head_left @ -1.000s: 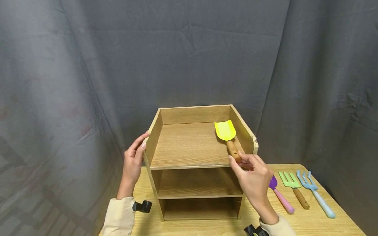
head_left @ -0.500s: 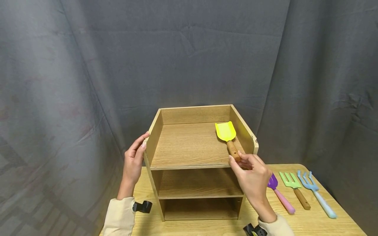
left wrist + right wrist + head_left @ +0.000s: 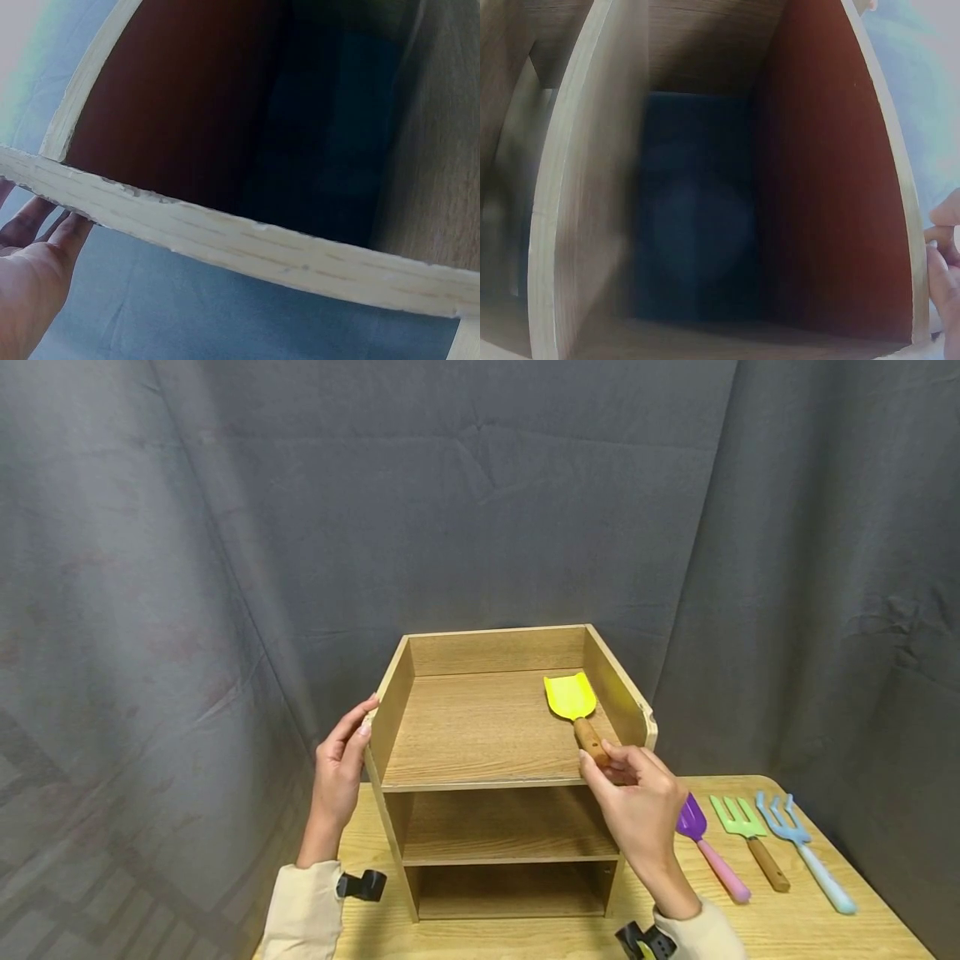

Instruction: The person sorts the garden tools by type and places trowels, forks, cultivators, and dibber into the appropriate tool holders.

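Observation:
A yellow hand shovel with a wooden handle [image 3: 571, 697] lies over the top board of a wooden shelf unit [image 3: 480, 727], blade toward the back, close to the right side panel. My right hand [image 3: 637, 802] pinches the end of its handle between thumb and fingers, just above the front edge. On the other side, my left hand [image 3: 339, 777] rests its fairly straight fingers against the outside of the left panel near the front corner. The left wrist view shows those fingers [image 3: 71, 229] touching the panel's edge. In the right wrist view the shovel is hidden.
On the table [image 3: 817, 935] to the right lie a purple trowel with a pink handle [image 3: 722, 870], a green hand fork [image 3: 750, 835] and a blue hand fork [image 3: 810, 860]. Two lower compartments [image 3: 510, 827] open toward me. Grey curtain [image 3: 480, 510] hangs behind.
The yellow shovel's blade has come down slightly toward the top board and a little toward me. My right hand has shifted slightly left; the left hand stays put.

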`<move>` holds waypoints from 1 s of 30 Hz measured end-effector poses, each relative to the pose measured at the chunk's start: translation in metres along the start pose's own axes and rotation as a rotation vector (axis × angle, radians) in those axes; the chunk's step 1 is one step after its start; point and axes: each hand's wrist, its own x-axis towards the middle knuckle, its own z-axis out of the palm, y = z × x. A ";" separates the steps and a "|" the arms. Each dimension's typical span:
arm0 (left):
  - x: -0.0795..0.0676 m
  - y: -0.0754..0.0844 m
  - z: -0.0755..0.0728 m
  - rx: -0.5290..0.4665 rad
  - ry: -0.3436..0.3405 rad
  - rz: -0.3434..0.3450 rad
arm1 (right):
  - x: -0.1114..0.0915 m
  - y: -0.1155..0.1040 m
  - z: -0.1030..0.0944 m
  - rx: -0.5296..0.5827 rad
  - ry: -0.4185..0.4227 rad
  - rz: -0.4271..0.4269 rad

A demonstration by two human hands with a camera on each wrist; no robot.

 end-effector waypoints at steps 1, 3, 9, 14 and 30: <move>0.000 0.000 0.000 -0.003 -0.001 0.001 | 0.000 0.000 0.000 -0.002 0.001 0.001; 0.000 0.000 0.000 -0.009 -0.002 0.002 | 0.000 -0.001 0.001 -0.002 0.002 0.004; 0.000 0.000 0.000 0.001 -0.004 -0.003 | -0.001 -0.001 0.002 -0.005 0.007 0.019; 0.000 0.000 0.000 0.019 -0.001 -0.013 | 0.000 -0.002 0.002 -0.008 0.010 0.025; 0.000 -0.002 0.001 0.006 0.011 0.003 | 0.005 -0.004 0.003 -0.109 -0.097 -0.009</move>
